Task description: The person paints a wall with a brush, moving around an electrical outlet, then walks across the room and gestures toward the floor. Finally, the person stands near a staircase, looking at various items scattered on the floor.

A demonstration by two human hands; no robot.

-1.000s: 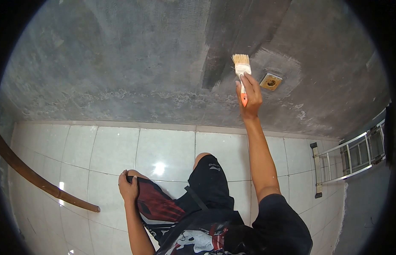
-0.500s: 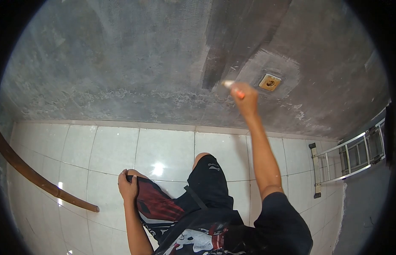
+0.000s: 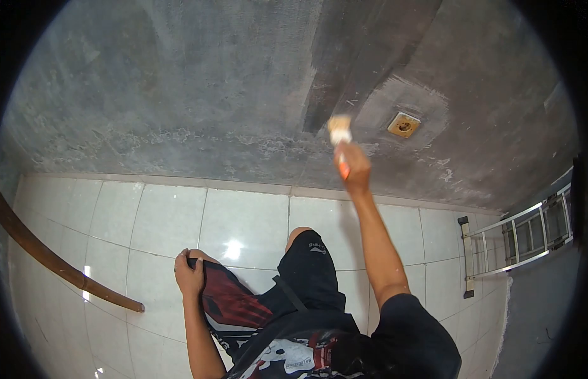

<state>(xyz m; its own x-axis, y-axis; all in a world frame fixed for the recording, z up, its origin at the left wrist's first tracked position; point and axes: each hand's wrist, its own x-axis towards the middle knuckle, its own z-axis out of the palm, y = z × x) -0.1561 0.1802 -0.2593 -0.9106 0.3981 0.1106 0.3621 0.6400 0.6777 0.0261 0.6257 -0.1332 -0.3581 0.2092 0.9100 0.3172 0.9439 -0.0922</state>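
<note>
My right hand (image 3: pixel 353 167) is closed around the orange handle of a paintbrush (image 3: pixel 340 131), its pale bristles pointing up the wall and slightly blurred. Behind the brush is the grey wall (image 3: pixel 199 82), with a darker, freshly coated-looking band (image 3: pixel 344 69) just above the bristles. A yellowed power socket (image 3: pixel 404 126) sits in the wall to the right of the brush, framed by a lighter grey patch. My left hand (image 3: pixel 190 271) rests on my left knee, fingers lying over the kneecap and thumb apart.
White glossy tiles (image 3: pixel 243 215) cover the floor up to the wall's skirting. At the right, a metal ladder (image 3: pixel 515 243) leans near the corner. A brown bamboo pole (image 3: pixel 73 275) slants in from the left, its end over the tiles. Flaking plaster (image 3: pixel 243 140) runs along the lower wall.
My right hand has moved down and a little left, and the brush has turned from pointing left to pointing upward with its flat side showing. My left hand stays on the knee.
</note>
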